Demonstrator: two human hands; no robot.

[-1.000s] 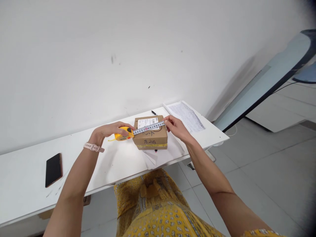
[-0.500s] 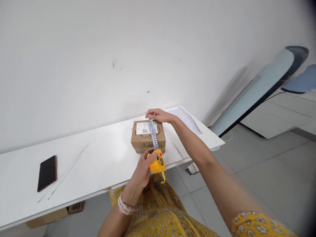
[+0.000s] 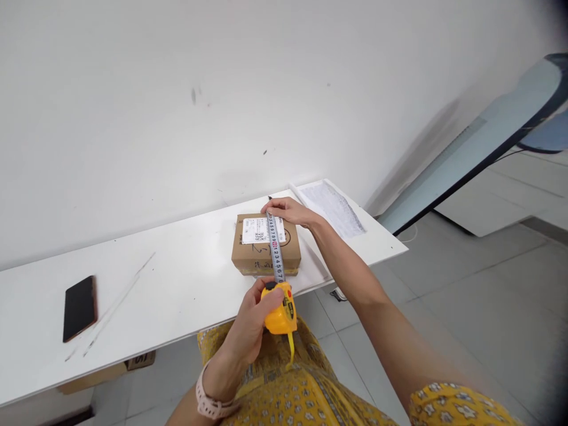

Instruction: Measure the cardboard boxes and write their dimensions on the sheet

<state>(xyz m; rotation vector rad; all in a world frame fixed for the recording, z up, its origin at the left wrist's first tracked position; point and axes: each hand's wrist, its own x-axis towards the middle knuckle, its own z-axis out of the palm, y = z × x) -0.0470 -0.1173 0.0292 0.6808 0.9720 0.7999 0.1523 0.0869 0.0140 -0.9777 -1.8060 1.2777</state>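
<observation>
A small brown cardboard box [image 3: 243,253] with a white label [image 3: 254,233] and black handwriting sits on the white table. My left hand [image 3: 248,322] is closed around a yellow tape measure [image 3: 281,316], just off the box's near side. From its case the metal tape blade [image 3: 277,258] runs out across the box top to the far edge. There my right hand [image 3: 293,212] pinches the blade's end against the box; the tip itself is hidden under the fingers. A yellow strap hangs from the case.
A black phone [image 3: 80,309] lies on the left part of the white table [image 3: 177,272]. Behind the box, at the right, is a grey-patterned sheet [image 3: 332,207]. A tall mirror [image 3: 479,142] leans on the wall at right. Under the table is a cardboard box [image 3: 95,378].
My left hand has drawn the tape measure's case towards me, so more blade shows. My right hand stays at the box's far edge. The view has shifted slightly.
</observation>
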